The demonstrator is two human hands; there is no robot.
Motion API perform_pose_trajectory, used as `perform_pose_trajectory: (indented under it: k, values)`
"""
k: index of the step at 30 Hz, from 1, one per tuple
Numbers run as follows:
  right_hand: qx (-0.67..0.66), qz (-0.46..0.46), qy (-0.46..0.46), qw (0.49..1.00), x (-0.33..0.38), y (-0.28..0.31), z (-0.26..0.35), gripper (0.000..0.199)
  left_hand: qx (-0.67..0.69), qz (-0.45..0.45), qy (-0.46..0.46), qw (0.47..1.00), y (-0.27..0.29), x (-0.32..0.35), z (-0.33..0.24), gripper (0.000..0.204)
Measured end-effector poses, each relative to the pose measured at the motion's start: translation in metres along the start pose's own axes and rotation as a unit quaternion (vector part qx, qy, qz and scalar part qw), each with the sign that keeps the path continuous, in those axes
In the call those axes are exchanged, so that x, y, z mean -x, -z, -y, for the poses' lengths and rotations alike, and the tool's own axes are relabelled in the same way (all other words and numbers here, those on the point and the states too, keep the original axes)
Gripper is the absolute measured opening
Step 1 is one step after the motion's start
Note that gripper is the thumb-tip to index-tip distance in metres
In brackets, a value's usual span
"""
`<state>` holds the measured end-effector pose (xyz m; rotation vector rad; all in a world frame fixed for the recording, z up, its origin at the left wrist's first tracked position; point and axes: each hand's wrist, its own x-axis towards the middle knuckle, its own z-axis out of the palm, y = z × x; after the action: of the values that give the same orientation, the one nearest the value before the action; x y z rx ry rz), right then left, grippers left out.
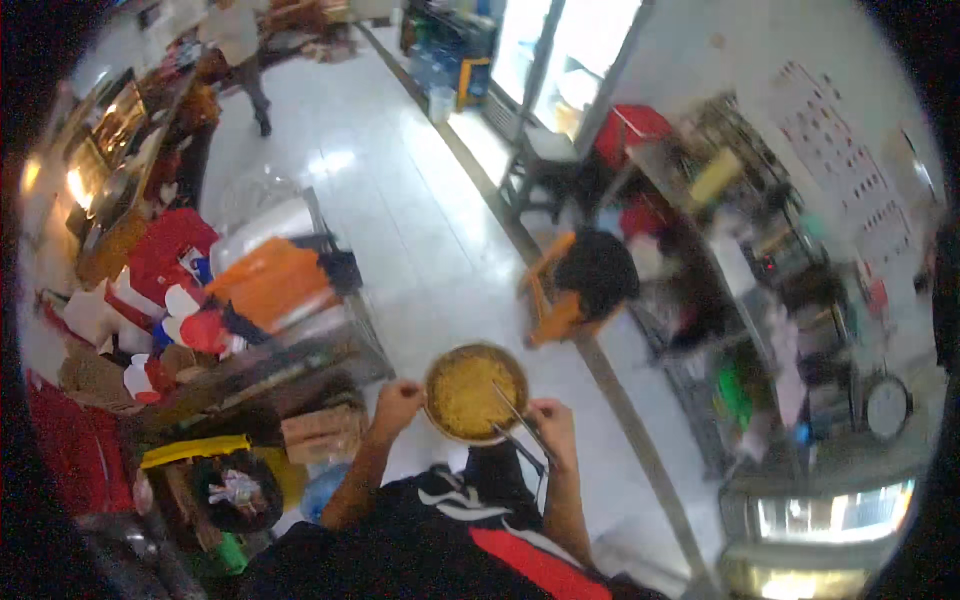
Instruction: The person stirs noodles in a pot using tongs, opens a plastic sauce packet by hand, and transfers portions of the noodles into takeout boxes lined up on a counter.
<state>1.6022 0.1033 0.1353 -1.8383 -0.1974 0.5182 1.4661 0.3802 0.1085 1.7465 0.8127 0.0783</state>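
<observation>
A round brown-rimmed bowl (435,416), full of yellow food in fine pieces (470,385), is in front of my body above the floor. My left hand (400,402) pinches its left rim. At the right rim my right hand (553,430) is closed, its thumb and fingertips against the edge. Metal tongs (520,418) lean in the bowl with their tips in the food. Their arms stick out over the near right rim, passing close beside my right hand; whether the fingers also grip them I cannot tell. Blur hides the finer detail.
A counter (330,360) at the left carries an orange bag (275,285) and red and white paper cartons (190,320). An orange stool with a black seat (597,272) stands ahead right. Cluttered shelves (745,260) line the right wall. Far left, another person (240,50) stands.
</observation>
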Motion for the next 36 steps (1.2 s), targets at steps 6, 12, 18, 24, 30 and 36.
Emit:
perform_pose_trajectory:
  k: [6,12,18,24,30,36]
  values:
    - [-0.018,0.069,0.006,0.997,-0.21,-0.007,0.024,0.011,0.045,-0.066,0.004,0.997,-0.009,-0.153,-0.053,0.022]
    - [0.098,0.287,0.062,0.951,-0.449,-0.054,0.052,0.023,0.109,-0.204,0.089,0.969,0.034,-0.256,-0.111,0.02]
    - [0.176,0.365,0.075,0.911,-0.609,-0.171,0.208,0.023,0.176,-0.325,0.106,0.923,0.089,-0.394,-0.134,0.018]
    - [0.198,0.379,0.158,0.89,-0.767,-0.284,0.272,0.033,0.149,-0.354,0.122,0.915,0.197,-0.544,-0.176,0.02]
    - [0.139,0.378,0.116,0.908,-0.899,-0.398,0.336,0.032,0.139,-0.337,0.12,0.924,0.308,-0.707,-0.198,0.023]
    - [0.161,0.41,0.097,0.892,-1.011,-0.556,0.438,0.02,0.184,-0.376,0.128,0.899,0.424,-0.853,-0.183,0.02]
